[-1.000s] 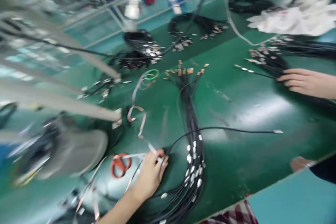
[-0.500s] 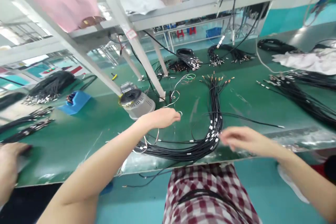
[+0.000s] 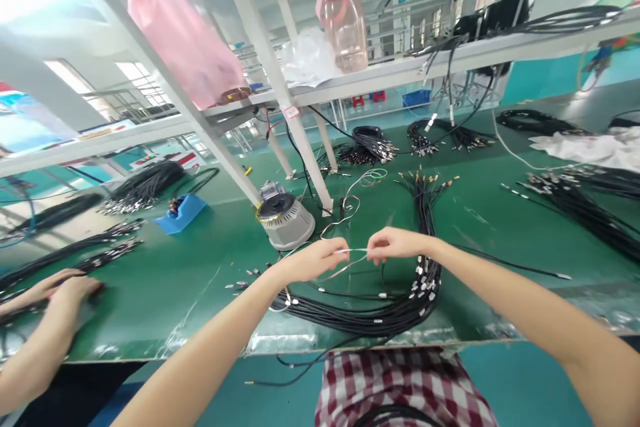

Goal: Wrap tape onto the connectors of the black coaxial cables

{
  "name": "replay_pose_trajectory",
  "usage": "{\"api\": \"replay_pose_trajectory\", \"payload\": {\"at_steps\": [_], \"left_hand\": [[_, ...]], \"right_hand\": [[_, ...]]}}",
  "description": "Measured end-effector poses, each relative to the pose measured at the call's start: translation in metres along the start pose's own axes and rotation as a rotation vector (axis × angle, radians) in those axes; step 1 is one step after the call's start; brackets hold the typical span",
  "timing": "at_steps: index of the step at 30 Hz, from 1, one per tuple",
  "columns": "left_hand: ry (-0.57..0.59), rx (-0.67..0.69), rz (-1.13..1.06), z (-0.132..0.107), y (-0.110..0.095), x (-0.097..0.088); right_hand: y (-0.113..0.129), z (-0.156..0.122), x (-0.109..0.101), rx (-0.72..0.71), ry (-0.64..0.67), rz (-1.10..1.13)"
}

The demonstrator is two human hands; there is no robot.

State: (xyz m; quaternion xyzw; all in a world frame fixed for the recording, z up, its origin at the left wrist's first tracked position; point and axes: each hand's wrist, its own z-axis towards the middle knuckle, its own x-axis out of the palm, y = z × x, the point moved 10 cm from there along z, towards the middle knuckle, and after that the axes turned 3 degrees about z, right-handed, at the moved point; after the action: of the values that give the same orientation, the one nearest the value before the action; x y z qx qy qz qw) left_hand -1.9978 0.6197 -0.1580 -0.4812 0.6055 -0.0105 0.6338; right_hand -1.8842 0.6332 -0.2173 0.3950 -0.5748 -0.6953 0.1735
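Observation:
My left hand (image 3: pixel 315 260) and my right hand (image 3: pixel 395 245) are raised above the green table (image 3: pixel 200 260), close together. Each pinches one end of a thin white strip (image 3: pixel 356 252) stretched between them. Below the hands lies a bundle of black cables with white tags (image 3: pixel 400 293), curving along the table's near edge and running back to gold-tipped ends (image 3: pixel 425 181). More of the white strip (image 3: pixel 350 203) trails in loops behind the hands.
A grey round device (image 3: pixel 286 219) stands left of my hands beside slanted white frame posts (image 3: pixel 280 93). A blue holder (image 3: pixel 180 212) and more cable bundles (image 3: pixel 575 203) lie around. A co-worker's hands (image 3: pixel 60 290) rest at the far left. A shelf above holds a pink bottle (image 3: pixel 345 10).
The view tilted up. My right hand came in from the right to meet my left hand, and both now pinch the white strip above the cables.

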Motion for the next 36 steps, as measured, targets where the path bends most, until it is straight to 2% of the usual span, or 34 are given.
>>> {"api": "replay_pose_trajectory", "payload": {"at_steps": [5, 7, 10, 13, 16, 21, 23, 25, 28, 30, 32, 34, 36], "left_hand": [[-0.144, -0.099, -0.178, -0.021, 0.046, -0.035], [-0.192, -0.122, -0.236, -0.027, 0.063, -0.043], [-0.243, -0.144, -0.328, -0.030, 0.083, -0.047], [-0.298, -0.144, -0.450, -0.026, 0.097, -0.049], [-0.376, -0.116, -0.608, -0.019, 0.108, -0.055], [-0.488, -0.043, -0.820, -0.001, 0.122, -0.073], [-0.514, -0.021, -0.848, 0.010, 0.124, -0.073], [-0.461, -0.038, -0.770, 0.023, 0.123, -0.059], [-0.257, -0.104, -0.578, 0.038, 0.117, -0.013], [-0.108, -0.127, -0.506, 0.039, 0.112, 0.020], [0.037, -0.138, -0.444, 0.032, 0.110, 0.043], [0.149, -0.162, -0.384, 0.018, 0.115, 0.052], [0.193, -0.202, -0.323, 0.001, 0.128, 0.044]], "right_hand": [[-0.007, 0.006, -0.075, 0.059, -0.163, -0.059], [-0.007, 0.006, -0.097, 0.084, -0.216, -0.100], [-0.004, 0.005, -0.117, 0.116, -0.272, -0.154], [-0.003, 0.003, -0.126, 0.134, -0.322, -0.191], [-0.008, 0.000, -0.126, 0.155, -0.344, -0.182], [-0.020, -0.006, -0.116, 0.198, -0.324, -0.016], [-0.021, -0.009, -0.114, 0.204, -0.341, 0.084], [-0.020, -0.010, -0.116, 0.199, -0.386, 0.187], [-0.018, -0.012, -0.128, 0.171, -0.497, 0.311], [-0.021, -0.016, -0.143, 0.160, -0.590, 0.380], [-0.028, -0.024, -0.161, 0.156, -0.687, 0.428], [-0.035, -0.038, -0.184, 0.150, -0.785, 0.445], [-0.041, -0.059, -0.209, 0.143, -0.891, 0.434]]}}
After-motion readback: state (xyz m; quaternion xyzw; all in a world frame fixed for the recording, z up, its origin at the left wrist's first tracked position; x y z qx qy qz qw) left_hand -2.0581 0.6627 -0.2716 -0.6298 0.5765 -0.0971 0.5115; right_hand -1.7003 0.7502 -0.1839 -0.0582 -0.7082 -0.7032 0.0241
